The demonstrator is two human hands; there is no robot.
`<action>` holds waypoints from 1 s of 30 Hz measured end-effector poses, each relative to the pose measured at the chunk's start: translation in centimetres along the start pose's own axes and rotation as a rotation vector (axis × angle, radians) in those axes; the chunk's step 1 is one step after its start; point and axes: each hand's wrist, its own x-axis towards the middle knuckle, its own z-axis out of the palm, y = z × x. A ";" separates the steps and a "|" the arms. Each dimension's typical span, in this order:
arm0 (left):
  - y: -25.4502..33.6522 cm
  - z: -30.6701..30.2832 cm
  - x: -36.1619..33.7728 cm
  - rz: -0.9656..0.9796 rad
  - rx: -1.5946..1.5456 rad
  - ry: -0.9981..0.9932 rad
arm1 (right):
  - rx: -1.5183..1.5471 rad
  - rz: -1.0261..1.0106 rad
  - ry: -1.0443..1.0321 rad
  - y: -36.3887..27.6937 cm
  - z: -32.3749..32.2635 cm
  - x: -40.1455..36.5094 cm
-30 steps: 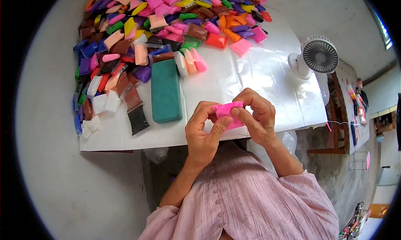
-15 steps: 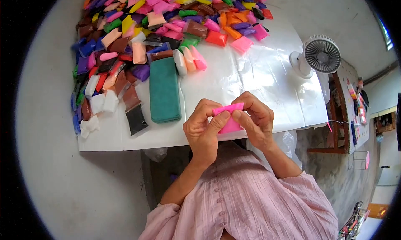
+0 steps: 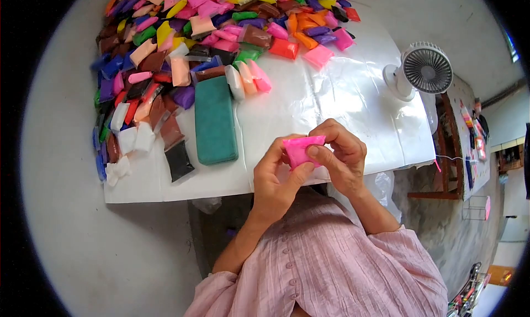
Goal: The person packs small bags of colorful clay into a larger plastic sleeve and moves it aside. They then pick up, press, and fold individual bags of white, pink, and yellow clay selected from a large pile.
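A bright pink clay packet (image 3: pixel 301 151) is held up between both hands at the table's near edge. My left hand (image 3: pixel 277 176) grips its left and lower side, thumb in front and fingers behind. My right hand (image 3: pixel 343 158) pinches the upper right part, its thumb pressed on the front face. The fingers behind the packet are partly hidden. Left of the hands lies a teal oblong case (image 3: pixel 216 121). Touching its upper right side are a white packet (image 3: pixel 234 82), a peach packet (image 3: pixel 246 77) and another pink packet (image 3: pixel 259 76).
Many coloured packets (image 3: pixel 221 27) are heaped across the back and left of the white-covered table (image 3: pixel 309 107). A black packet (image 3: pixel 179 161) lies near the front left. At the right stands a small white fan (image 3: pixel 426 68). Beyond it is another table (image 3: pixel 469 137) with items.
My left thumb has slid down from the packet's top edge to its lower side, and the left hand has shifted right. More of the packet's front face shows now.
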 end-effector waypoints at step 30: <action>-0.3 -1.5 2.0 0.589 0.589 0.116 | 0.404 0.514 0.049 -1.4 -0.7 -0.2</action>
